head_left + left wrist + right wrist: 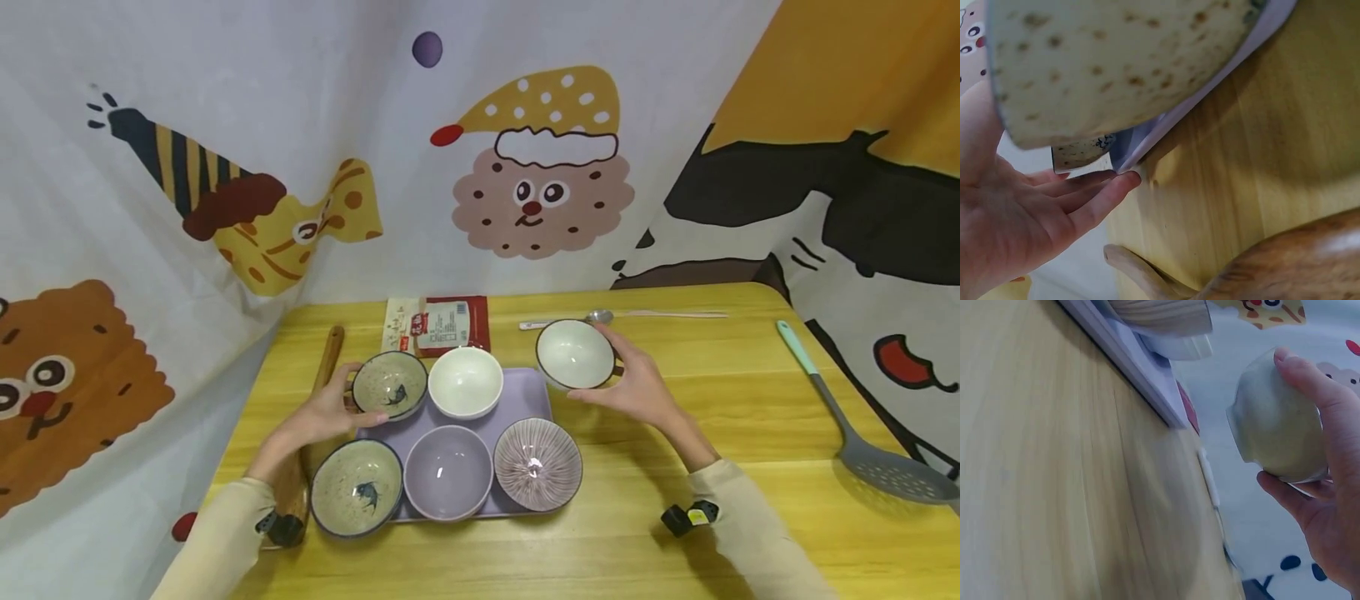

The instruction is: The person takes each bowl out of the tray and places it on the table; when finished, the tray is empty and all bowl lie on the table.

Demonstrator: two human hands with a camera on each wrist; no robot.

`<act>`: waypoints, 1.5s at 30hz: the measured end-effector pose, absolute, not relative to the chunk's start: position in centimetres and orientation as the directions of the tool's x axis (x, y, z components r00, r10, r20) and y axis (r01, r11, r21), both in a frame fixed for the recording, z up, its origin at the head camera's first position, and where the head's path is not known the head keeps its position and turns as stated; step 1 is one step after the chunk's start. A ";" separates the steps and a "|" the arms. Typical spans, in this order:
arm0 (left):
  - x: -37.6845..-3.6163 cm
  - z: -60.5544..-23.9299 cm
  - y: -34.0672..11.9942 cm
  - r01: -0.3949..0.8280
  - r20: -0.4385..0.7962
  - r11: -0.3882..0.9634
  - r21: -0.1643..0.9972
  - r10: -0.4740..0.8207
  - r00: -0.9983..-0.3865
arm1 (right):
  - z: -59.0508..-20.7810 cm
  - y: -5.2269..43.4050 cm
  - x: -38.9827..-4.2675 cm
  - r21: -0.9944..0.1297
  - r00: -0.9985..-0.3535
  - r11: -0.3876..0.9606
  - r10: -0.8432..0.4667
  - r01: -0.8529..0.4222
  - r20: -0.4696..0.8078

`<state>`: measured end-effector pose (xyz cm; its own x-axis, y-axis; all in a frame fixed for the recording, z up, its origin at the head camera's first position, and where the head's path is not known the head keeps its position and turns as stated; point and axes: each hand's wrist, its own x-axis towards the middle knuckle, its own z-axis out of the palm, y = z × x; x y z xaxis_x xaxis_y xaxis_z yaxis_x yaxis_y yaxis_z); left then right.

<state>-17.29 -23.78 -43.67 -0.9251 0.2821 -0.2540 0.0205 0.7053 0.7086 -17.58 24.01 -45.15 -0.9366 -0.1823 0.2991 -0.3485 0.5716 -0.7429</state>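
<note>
A lavender tray [525, 392] on the yellow wooden table [750, 400] carries several bowls: two speckled fish bowls [390, 385] [357, 487], a white bowl [465, 382], a purple bowl [447, 471] and a striped bowl [537, 463]. My right hand [609, 371] grips a cream bowl with a dark rim [575, 354], tilted and lifted just right of the tray's far corner; the right wrist view shows thumb and fingers [1329, 406] around that bowl [1272, 425]. My left hand [322, 412] lies with fairly straight fingers [1097, 194] at the tray's left corner [1141, 150], beside the far fish bowl.
A wooden rolling pin [324, 367] lies along the table's left edge under my left forearm. A red-and-white packet [438, 325] and a spoon [600, 317] lie behind the tray. A slotted spatula with a teal handle [862, 433] lies at the right. Cartoon curtains enclose the back and sides.
</note>
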 end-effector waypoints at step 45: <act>-19.2 -45.8 -25.4 0.169 -0.098 0.534 0.828 0.436 -0.895 | -45.9 40.6 -15.0 -0.658 -0.931 0.752 0.263 0.035 0.251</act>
